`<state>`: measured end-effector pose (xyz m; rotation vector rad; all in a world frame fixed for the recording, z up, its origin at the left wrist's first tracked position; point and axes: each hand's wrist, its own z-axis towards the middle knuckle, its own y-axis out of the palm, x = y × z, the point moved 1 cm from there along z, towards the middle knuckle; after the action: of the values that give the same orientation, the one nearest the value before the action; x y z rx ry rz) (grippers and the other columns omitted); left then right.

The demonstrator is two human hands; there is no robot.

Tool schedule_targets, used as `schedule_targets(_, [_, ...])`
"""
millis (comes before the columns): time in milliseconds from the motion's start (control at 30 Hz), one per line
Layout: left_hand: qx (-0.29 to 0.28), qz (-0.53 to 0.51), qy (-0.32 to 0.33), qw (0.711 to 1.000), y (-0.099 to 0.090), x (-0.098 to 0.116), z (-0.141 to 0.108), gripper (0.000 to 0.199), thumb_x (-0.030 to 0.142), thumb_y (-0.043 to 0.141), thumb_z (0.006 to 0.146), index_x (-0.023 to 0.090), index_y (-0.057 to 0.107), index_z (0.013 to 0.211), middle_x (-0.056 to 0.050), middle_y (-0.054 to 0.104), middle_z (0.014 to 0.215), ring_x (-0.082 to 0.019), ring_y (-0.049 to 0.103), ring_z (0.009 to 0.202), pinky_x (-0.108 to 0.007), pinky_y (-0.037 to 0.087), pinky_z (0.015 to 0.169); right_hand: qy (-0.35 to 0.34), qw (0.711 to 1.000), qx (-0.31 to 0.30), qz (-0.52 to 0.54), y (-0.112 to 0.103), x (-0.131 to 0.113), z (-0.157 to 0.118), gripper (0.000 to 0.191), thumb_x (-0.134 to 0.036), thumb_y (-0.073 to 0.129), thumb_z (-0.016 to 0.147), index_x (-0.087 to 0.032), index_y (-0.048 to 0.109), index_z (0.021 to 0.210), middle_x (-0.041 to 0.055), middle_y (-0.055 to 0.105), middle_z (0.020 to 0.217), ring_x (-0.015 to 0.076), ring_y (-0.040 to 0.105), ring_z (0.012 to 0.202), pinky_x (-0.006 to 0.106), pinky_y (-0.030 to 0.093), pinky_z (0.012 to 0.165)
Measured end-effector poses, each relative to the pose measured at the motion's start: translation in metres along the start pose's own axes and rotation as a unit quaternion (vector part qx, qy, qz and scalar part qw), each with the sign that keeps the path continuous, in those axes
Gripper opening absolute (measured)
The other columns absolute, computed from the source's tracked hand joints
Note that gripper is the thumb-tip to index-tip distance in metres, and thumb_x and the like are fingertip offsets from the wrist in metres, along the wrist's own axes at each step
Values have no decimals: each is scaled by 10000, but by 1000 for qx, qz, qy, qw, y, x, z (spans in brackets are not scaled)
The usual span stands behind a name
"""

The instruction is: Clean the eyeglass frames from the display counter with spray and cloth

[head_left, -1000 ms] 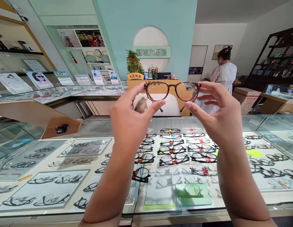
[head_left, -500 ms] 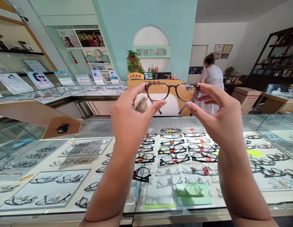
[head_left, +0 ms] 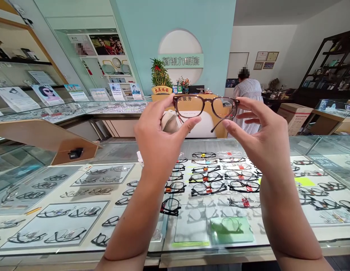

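Note:
A pair of dark brown-framed eyeglasses (head_left: 208, 101) is held up in front of me, above the glass display counter (head_left: 189, 251). My left hand (head_left: 160, 130) pinches the frame at its left end, thumb below and fingers at the upper corner. At the opposite end my right hand (head_left: 259, 130) grips the frame the same way. Both lenses face me, and the temples extend away, partly seen below the rims. Beneath my arms, rows of eyeglasses (head_left: 206, 177) with small red and yellow tags lie inside the counter.
A green box (head_left: 232, 230) is in the counter's front part. To the left are trays of glasses (head_left: 55, 226) and a slanted wooden panel (head_left: 47, 135). Across the aisle, a person (head_left: 248, 94) stands facing away, near a cardboard carton (head_left: 295, 116). A potted plant (head_left: 160, 73) stands on the far desk.
The eyeglasses have tilted and risen slightly, so the tops of the rims and temples look different. Both hands keep their grip. The person at the back has shifted a little left.

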<state>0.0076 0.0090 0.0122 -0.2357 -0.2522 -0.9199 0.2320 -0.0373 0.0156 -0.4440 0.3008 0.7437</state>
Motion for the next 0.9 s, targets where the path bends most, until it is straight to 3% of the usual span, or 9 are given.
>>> schedule_targets(233, [21, -20, 27, 999, 1, 0, 0, 631, 602, 904, 796, 317, 720, 1329, -85, 730, 1255, -360, 662, 1301, -554, 538, 1159, 42, 997, -56, 35, 7, 14, 3, 521, -506, 811, 910, -284, 754, 1378, 102, 810, 1310, 311, 804, 1020, 526, 671, 887])
schedule_targets(400, [39, -8, 42, 998, 0, 3, 1, 613, 609, 901, 796, 298, 743, 1301, -86, 743, 1219, -339, 692, 1229, -540, 560, 1134, 40, 997, -56, 43, 8, 15, 3, 514, -476, 814, 908, -296, 750, 1385, 103, 802, 1326, 311, 804, 1028, 543, 667, 905])
schedule_targets(667, [-15, -10, -16, 1000, 2, -5, 0, 635, 589, 869, 849, 298, 696, 1386, -71, 740, 1389, -334, 676, 1345, -503, 543, 1185, -50, 998, 46, 0, 10, 9, 2, 517, -359, 797, 923, -331, 688, 1428, 86, 757, 1370, 303, 769, 1088, 521, 654, 960])
schedule_targets(900, [-38, -34, -46, 998, 6, -10, 0, 616, 489, 899, 842, 306, 683, 1389, -65, 752, 1388, -310, 710, 1322, -473, 581, 1148, -130, 986, 101, -18, 13, -1, -2, 523, -289, 747, 961, -338, 625, 1467, 103, 698, 1411, 354, 704, 1245, 588, 627, 1020])
